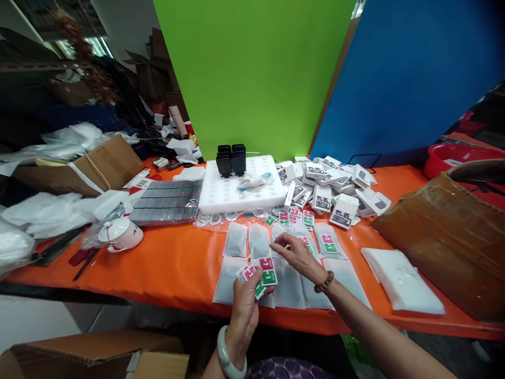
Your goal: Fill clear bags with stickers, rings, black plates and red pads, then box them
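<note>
My left hand (246, 297) is wrapped round a fanned bunch of small square wipe packets (269, 273), printed red with a "2" and green with a "1". Above the upper row of white pouches, my right hand (294, 252) points left with its fingertips drawn together. What lies between those fingertips, if anything, I cannot make out. Beneath it is the third pouch (277, 230), partly hidden by the hand. A wipe packet (329, 243) lies on the rightmost pouch (334, 253), and another rests on its neighbour. The two leftmost pouches (235, 239) show no packet on top.
Loose packets (307, 217) lie behind the pouches, below a heap of small white boxes (322, 197). Black stands (231, 159) sit on a white foam block (209, 197). Grey sleeves (168, 202), a white cup (122, 234), a white stack (402, 279) and a cardboard box (445, 242) flank the area.
</note>
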Motion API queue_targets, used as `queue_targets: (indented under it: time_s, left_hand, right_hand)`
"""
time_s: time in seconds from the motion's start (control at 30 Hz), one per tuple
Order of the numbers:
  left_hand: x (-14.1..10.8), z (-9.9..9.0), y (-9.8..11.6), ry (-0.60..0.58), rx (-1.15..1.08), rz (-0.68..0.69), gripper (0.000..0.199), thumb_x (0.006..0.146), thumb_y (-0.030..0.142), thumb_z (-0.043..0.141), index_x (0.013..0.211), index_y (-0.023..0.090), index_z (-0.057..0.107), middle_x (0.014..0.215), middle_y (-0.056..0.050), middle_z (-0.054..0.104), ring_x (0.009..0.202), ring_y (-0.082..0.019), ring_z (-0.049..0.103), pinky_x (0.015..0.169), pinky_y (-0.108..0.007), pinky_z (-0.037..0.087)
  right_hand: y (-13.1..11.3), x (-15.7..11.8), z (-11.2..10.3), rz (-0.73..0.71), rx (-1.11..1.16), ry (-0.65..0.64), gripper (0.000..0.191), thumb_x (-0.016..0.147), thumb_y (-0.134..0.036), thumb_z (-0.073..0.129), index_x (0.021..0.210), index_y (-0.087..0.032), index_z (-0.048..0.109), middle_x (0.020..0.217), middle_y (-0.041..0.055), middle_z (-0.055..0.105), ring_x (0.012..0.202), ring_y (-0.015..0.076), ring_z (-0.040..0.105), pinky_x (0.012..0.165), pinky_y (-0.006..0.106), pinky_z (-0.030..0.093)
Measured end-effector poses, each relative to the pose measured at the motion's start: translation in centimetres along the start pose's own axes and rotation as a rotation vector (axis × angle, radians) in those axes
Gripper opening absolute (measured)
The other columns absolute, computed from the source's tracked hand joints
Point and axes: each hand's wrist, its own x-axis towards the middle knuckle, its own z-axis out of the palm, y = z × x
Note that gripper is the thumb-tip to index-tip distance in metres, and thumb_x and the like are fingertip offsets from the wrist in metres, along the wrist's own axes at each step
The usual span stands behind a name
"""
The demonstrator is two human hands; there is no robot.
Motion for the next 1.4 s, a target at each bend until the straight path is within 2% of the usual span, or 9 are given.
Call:
queue_targets:
  time_s: [0.1,0.17,0.3,0.53,0.7,0.9,0.97,1.13,1.4]
  left_hand:
    - [0.0,0.1,0.2,0.004,0.009,0.009,0.034,0.059,0.034,0.083,0.079,0.011,0.069,0.082,-0.010,0.071,0.081,-0.025,0.068,0.066,-0.029,0.056]
    - [0.1,-0.3,0.1,-0.008,0.017,0.003,0.035,0.060,0.035,0.082,0.080,0.010,0.068,0.084,-0.011,0.072,0.080,-0.025,0.069,0.066,-0.030,0.056]
    - [-0.1,-1.5,-0.1,0.019,0.001,-0.063,0.036,0.064,0.036,0.081,0.084,0.010,0.067,0.081,-0.012,0.071,0.075,-0.025,0.070,0.066,-0.031,0.055]
    - [-1.3,-2.7,1.1,0.001,-0.156,-0.139,0.032,0.062,0.023,0.081,0.087,0.011,0.065,0.089,-0.013,0.072,0.086,-0.029,0.068,0.077,-0.037,0.056]
    - [-1.5,-3.2,1.2,-0.036,-0.130,-0.109,0.035,0.061,0.028,0.085,0.086,0.015,0.064,0.085,-0.007,0.070,0.086,-0.026,0.068,0.077,-0.036,0.056]
    - [-0.9,-3.7,1.2,-0.017,-0.023,-0.039,0.041,0.061,0.030,0.084,0.094,0.015,0.065,0.091,-0.007,0.069,0.080,-0.024,0.067,0.063,-0.029,0.056]
    - [-0.5,-4.0,1.2,-0.019,-0.005,-0.028,0.039,0.063,0.030,0.083,0.095,0.015,0.066,0.089,-0.008,0.070,0.077,-0.023,0.067,0.061,-0.028,0.055]
    - [0.1,-4.4,1.0,-0.046,-0.033,0.028,0.039,0.062,0.024,0.081,0.098,0.015,0.069,0.091,-0.008,0.071,0.074,-0.020,0.066,0.059,-0.026,0.053]
    - [-0.8,-4.4,1.8,0.072,-0.058,0.000,0.035,0.062,0.029,0.082,0.092,0.014,0.071,0.096,-0.010,0.072,0.088,-0.026,0.067,0.067,-0.030,0.056]
  right_hand:
    - [-1.1,-0.8,0.5,0.182,0.341,-0.300,0.032,0.071,-0.047,0.069,0.075,-0.017,0.058,0.063,-0.0027,0.053,0.049,0.0080,0.042,0.046,0.022,0.032]
    - [-1.2,-0.6,1.0,0.242,0.469,-0.342,0.034,0.064,-0.044,0.074,0.074,-0.016,0.057,0.056,-0.0056,0.048,0.044,0.0052,0.035,0.042,0.021,0.027]
    - [0.1,1.5,2.0,0.182,0.475,-0.205,0.030,0.065,-0.041,0.071,0.077,-0.017,0.056,0.053,-0.0070,0.047,0.042,0.0057,0.036,0.041,0.020,0.028]
    - [1.9,5.5,4.4,0.025,-0.063,0.040,0.006,0.074,-0.025,0.058,0.075,-0.019,0.057,0.062,-0.0010,0.057,0.060,0.0146,0.053,0.057,0.024,0.038]
    - [1.8,5.5,5.3,-0.034,-0.234,0.102,0.004,0.077,-0.015,0.054,0.075,-0.018,0.056,0.076,0.0038,0.058,0.073,0.0178,0.052,0.066,0.027,0.036]
    - [0.7,4.2,4.8,-0.078,-0.289,0.185,0.020,0.080,-0.021,0.055,0.099,-0.017,0.058,0.097,0.0079,0.056,0.078,0.0184,0.053,0.067,0.029,0.040]
    - [-0.2,3.3,4.5,-0.065,-0.104,0.076,0.019,0.081,-0.031,0.057,0.095,-0.018,0.059,0.089,0.0048,0.058,0.071,0.0157,0.053,0.062,0.027,0.041]
    - [-2.3,0.9,4.8,0.122,0.373,-0.462,0.032,0.066,-0.044,0.073,0.074,-0.016,0.059,0.063,-0.0029,0.054,0.049,0.0072,0.041,0.044,0.020,0.031]
    - [-2.9,0.8,6.0,0.223,0.553,-0.474,0.025,0.061,-0.033,0.073,0.062,-0.016,0.055,0.048,-0.0064,0.047,0.042,0.0052,0.038,0.042,0.020,0.027]
